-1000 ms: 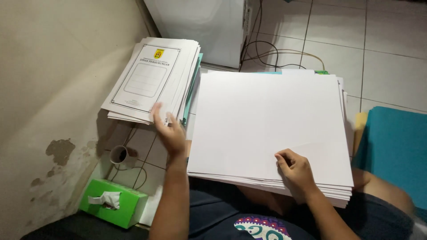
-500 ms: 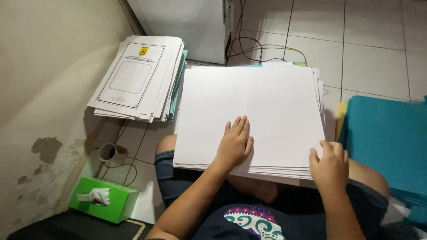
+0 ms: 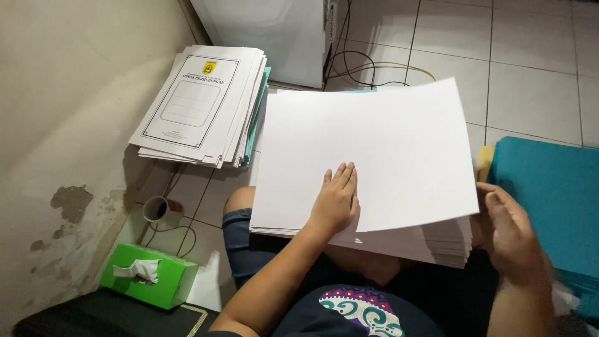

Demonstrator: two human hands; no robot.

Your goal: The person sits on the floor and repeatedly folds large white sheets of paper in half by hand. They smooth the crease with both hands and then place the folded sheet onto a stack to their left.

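Resting flat on the top white sheet (image 3: 368, 156), my left hand (image 3: 337, 203) lies with its fingers (image 3: 342, 180) extended, close together and closed on nothing, pointing away from me. The sheet crowns a stack of white paper (image 3: 430, 243) that sits across my lap. Its right near corner is lifted clear of the stack, toward my right hand (image 3: 508, 231). That hand is at the stack's right edge, just beside the raised corner; its fingers are curled, but I cannot tell whether they grip the sheet. The sheet's long axis runs left to right across my view, slightly skewed against the stack below. The left hand is on the sheet itself, the right nearer its free edge. A pile of printed covers (image 3: 199, 103) lies on the floor to the left, teal sheets (image 3: 549, 200) to the right.
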